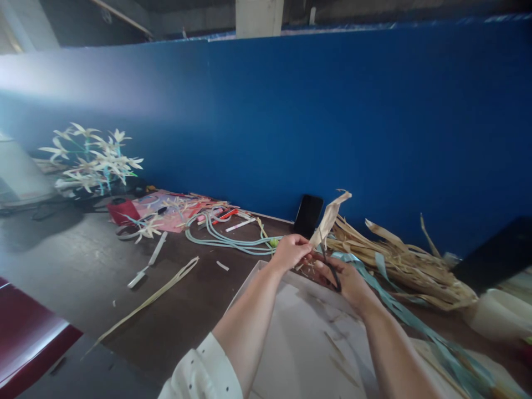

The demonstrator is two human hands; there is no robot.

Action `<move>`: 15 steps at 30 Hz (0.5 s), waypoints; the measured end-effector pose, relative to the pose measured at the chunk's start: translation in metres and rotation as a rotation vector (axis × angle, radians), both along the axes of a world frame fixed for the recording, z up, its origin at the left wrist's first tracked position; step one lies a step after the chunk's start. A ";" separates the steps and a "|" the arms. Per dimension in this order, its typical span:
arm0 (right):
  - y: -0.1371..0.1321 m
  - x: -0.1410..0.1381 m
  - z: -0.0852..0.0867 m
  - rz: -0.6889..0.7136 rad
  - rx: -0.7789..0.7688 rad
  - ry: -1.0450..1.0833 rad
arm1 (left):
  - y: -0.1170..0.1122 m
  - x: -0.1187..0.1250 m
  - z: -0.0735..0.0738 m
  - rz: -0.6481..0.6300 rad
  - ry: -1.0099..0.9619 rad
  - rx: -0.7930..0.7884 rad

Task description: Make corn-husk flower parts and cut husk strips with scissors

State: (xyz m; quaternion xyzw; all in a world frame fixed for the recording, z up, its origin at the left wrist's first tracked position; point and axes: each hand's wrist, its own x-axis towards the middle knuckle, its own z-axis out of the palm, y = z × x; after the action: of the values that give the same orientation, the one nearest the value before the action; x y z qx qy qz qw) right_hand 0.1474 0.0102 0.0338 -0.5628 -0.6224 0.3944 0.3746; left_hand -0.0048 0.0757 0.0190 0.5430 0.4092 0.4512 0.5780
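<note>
My left hand (291, 252) is closed, pinching the lower end of a pale dried corn husk (330, 216) that points up and to the right. A pair of dark-handled scissors (334, 276) is in my right hand (347, 280), its fingers in the handle. The scissor blades rise beside the husk's base, close to my left fingertips; whether they are touching it I cannot tell. Beneath both hands lies a shallow white box (286, 338) with a few husk scraps in it.
A pile of dried husks (399, 260) and blue-green ribbon (386, 299) lie at right. Behind my hands a black phone (308, 215) leans near the blue partition (332, 111). Leftward are looped pale-blue cords (224, 241), a red spool (123, 210) and white husk flowers (103, 158).
</note>
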 end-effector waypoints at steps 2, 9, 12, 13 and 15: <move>0.000 -0.001 -0.001 0.051 0.004 -0.025 | 0.000 0.001 0.000 0.016 -0.017 -0.006; 0.001 0.000 -0.006 0.086 0.012 -0.030 | -0.002 0.004 0.001 -0.005 -0.083 -0.021; 0.001 0.000 -0.006 0.072 0.002 -0.073 | -0.002 0.007 0.000 -0.005 -0.113 -0.043; 0.001 0.000 -0.006 0.065 -0.002 -0.083 | -0.003 0.008 0.000 -0.002 -0.125 -0.052; 0.001 -0.001 -0.004 0.052 -0.008 -0.080 | -0.003 0.010 0.000 0.003 -0.151 -0.069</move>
State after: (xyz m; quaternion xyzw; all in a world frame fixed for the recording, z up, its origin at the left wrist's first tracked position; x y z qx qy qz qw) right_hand 0.1467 0.0115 0.0294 -0.5633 -0.6497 0.3837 0.3367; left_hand 0.0047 0.0730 0.0185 0.4867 0.3807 0.4771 0.6250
